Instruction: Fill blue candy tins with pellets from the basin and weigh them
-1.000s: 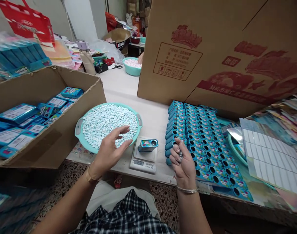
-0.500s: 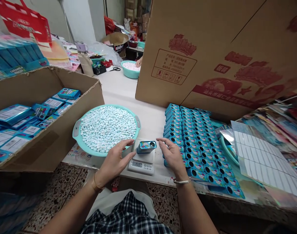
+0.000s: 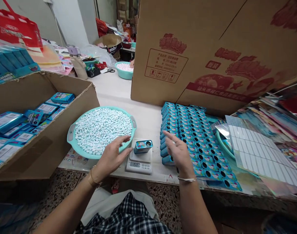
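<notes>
A small blue tin with a round dark hole in its top stands upright on a white digital scale, whose display is lit. My left hand is just left of the tin, fingers apart, holding nothing. Behind that hand is a turquoise basin full of pale blue and white candies. To the right of the scale, my right hand hovers over the near left edge of the rows of blue tins, slightly blurred, its fingers spread and nothing in them.
A cardboard box of blue tins stands at the left. A large printed carton rises behind the rows. Label sheets lie at the right. Farther back, someone's hand is at another turquoise basin.
My right hand has moved away from the tin, rightward to the rows of tins. The left hand stays close to the scale. The view has shifted slightly.
</notes>
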Available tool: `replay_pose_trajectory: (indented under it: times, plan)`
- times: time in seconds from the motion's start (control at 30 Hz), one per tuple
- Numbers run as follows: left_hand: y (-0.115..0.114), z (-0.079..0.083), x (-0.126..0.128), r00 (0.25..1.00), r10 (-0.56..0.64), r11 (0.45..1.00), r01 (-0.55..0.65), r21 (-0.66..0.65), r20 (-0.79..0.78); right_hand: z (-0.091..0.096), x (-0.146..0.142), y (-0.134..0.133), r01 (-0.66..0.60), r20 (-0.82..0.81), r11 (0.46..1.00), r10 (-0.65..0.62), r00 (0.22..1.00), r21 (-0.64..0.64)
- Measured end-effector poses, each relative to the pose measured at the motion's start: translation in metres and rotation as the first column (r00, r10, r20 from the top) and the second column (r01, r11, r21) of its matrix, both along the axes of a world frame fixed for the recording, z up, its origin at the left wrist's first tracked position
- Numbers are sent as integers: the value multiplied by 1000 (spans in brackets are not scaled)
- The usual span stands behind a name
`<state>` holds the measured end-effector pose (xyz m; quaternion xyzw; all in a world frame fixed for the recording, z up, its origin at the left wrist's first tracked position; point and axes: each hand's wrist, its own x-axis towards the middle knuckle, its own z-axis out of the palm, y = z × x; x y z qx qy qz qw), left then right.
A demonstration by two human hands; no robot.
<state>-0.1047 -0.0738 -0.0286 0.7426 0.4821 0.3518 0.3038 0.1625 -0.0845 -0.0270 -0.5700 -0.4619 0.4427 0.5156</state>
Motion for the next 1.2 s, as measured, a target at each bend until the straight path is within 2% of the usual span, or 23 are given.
replay_pose_trajectory:
  times: [0.1, 0.23, 0.3, 0.37, 0.43, 0.5, 0.53, 0.6, 0.7, 0.77, 0.83, 0.93, 1.03, 1.1, 1.2]
  plan:
    - [15, 19, 8, 996, -42, 997, 47, 59, -77, 16, 29, -23, 103, -315, 994, -88, 945, 33]
    - [38, 34, 33, 942, -173, 976, 204, 78, -289, 18, 60, -61, 192, -491, 981, -162, 856, 11]
    - [50, 35, 51, 864, -237, 956, 290, 52, -444, 9, 68, -78, 209, -551, 978, -187, 813, -25]
    - [59, 33, 71, 742, -296, 934, 357, -20, -602, -4, 71, -91, 200, -606, 977, -201, 770, -70]
    - [68, 30, 90, 595, -361, 914, 378, -146, -718, -21, 67, -102, 156, -652, 980, -197, 732, -121]
    - [76, 26, 106, 485, -420, 896, 354, -267, -767, -39, 58, -109, 70, -688, 983, -169, 706, -170]
    - [80, 24, 112, 455, -443, 889, 337, -311, -772, -49, 51, -112, 22, -703, 982, -151, 695, -190]
    - [86, 19, 121, 441, -471, 879, 312, -362, -764, -66, 36, -118, -73, -734, 973, -115, 670, -219]
    - [90, 16, 129, 482, -481, 877, 261, -403, -733, -88, 10, -127, -213, -785, 946, -65, 616, -246]
    - [89, 15, 132, 547, -473, 876, 211, -433, -691, -98, -7, -133, -304, -808, 917, -33, 588, -259]
    - [82, 16, 135, 628, -473, 852, 147, -502, -618, -105, -20, -138, -379, -811, 888, 10, 585, -262]
    - [61, 13, 143, 760, -452, 751, 42, -659, -466, -111, -30, -145, -414, -797, 873, 50, 602, -258]
    - [31, 3, 153, 881, -337, 625, -54, -779, -331, -115, -27, -149, -351, -800, 902, 9, 600, -253]
    - [12, -9, 162, 938, -237, 546, -86, -833, -252, -118, -20, -149, -289, -801, 922, -38, 597, -259]
    - [-8, -26, 177, 985, -112, 421, -70, -904, -128, -126, -2, -145, -170, -785, 937, -146, 602, -305]
